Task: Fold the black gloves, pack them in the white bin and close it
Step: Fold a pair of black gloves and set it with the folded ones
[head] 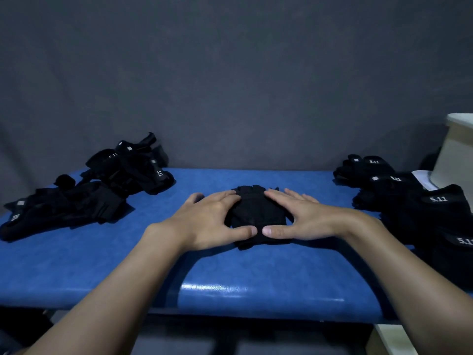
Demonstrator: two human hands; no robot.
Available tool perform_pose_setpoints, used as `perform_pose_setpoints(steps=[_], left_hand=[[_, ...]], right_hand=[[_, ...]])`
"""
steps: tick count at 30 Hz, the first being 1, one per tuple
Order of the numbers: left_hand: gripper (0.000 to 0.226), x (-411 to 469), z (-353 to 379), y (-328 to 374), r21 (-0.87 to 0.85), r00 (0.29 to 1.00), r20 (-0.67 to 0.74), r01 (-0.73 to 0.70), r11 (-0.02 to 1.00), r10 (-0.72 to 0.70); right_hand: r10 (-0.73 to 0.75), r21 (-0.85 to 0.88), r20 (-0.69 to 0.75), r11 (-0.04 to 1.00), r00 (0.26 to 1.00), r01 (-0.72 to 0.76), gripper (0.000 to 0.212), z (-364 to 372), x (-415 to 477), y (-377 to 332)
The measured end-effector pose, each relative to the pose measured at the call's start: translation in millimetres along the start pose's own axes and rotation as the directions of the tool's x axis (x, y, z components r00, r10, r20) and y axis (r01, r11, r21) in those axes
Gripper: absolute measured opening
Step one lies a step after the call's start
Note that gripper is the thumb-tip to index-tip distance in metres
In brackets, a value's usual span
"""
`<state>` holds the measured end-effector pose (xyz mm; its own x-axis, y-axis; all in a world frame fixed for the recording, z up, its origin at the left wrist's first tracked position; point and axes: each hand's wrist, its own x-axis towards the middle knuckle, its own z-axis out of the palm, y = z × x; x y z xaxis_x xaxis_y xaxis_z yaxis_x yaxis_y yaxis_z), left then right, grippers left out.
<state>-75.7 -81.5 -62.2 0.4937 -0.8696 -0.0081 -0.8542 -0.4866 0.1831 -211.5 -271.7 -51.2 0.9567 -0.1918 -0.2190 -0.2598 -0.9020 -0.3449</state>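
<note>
— Fingers (225,198) first: what do you get on your feed?
— I see them straight and flat on both sides. The left hand (212,219) lies over the left half of the folded glove (256,210) and the right hand (307,219) over its right half. Both rest on top, with nothing curled round it. Both thumbs run along the glove's near edge, tips almost meeting.
— And the glove itself?
— On my screen it is a squat black bundle lying on the blue bench (102,265), its finger ends pointing away from the person.
— What lies around it?
— Left of the glove, well apart, I make out a loose heap of black gloves (107,185), tangled, with white labels showing. Right of the glove, also well apart, sits a tidier stack of gloves (419,211) with "5.11" printed on them. Farther right of the glove, beyond that stack, the white bin (455,149) stands at the frame's edge. I cannot tell whether its lid is on. Behind the glove hangs a grey backdrop (230,73).
</note>
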Motion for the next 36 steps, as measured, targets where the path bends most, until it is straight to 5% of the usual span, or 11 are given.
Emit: perform_pose_setpoints(steps=[15,21,28,36], left_hand=[[0.092,-28.3,-21.0,-16.9,-0.172,0.98,-0.197,0.005,0.985,-0.04],[0.063,-55.0,-35.4,-51.2,-0.141,0.921,-0.362,0.097,0.985,-0.142],[0.043,-85.3,-50.3,-95.5,-0.115,0.817,-0.507,0.252,0.961,-0.275],[0.056,-115.3,-58.2,-145.6,-0.179,0.811,-0.418,0.367,0.913,-0.408]], right_hand=[[-0.072,0.169,-0.267,0.978,0.961,0.12,0.088,-2.9,-4.3,-17.2],[-0.19,0.1,-0.371,0.965,0.909,0.243,0.057,0.0,9.6,-66.1],[-0.31,0.139,-0.308,0.92,0.899,0.365,0.045,14.9,42.6,-139.9],[-0.327,0.22,-0.235,0.9,0.915,0.378,0.045,53.9,90.6,-193.7]])
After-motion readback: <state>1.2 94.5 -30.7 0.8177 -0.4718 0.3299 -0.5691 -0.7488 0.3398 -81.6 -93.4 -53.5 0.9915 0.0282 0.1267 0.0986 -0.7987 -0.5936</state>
